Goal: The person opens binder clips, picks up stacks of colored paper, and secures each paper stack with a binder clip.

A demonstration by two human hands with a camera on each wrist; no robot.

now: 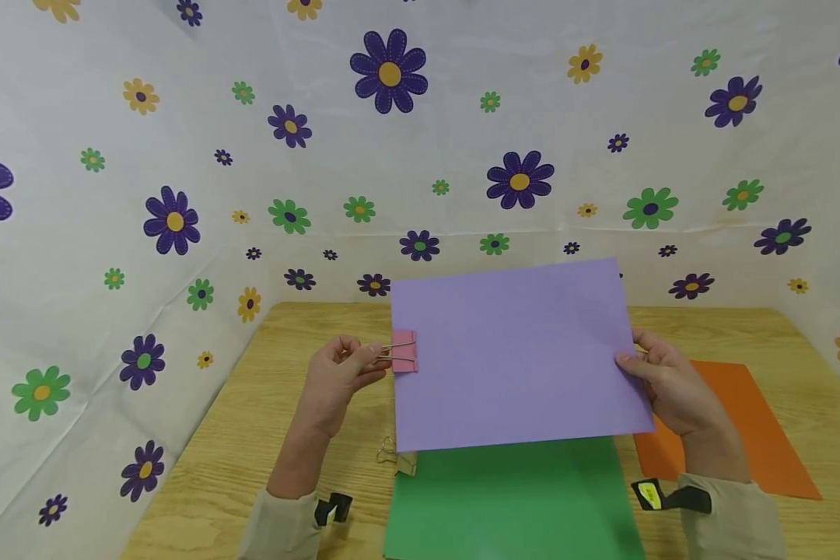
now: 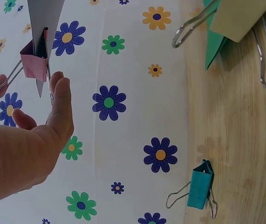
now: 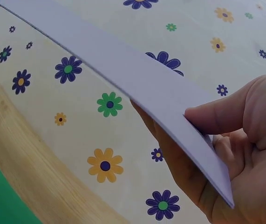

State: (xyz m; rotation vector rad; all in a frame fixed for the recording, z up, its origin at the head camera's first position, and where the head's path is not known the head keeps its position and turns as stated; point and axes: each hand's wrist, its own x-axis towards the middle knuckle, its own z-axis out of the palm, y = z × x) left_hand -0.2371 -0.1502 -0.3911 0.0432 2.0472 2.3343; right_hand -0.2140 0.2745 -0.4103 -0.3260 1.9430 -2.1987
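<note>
Purple paper is held up above the table, its broad face toward the head camera. On its left edge sits a pink binder clip, with both wire handles sticking out leftward. My left hand pinches those handles; in the left wrist view the clip's jaws straddle the paper edge. At the opposite edge, my right hand grips the paper, thumb on the near face and fingers behind. Seen edge-on in the right wrist view, the paper bends slightly; how many sheets it has, I cannot tell.
Green paper lies below on the wooden table, a pale yellow binder clip on its left edge. Orange paper lies at the right, partly behind my right forearm. A teal binder clip shows in the left wrist view.
</note>
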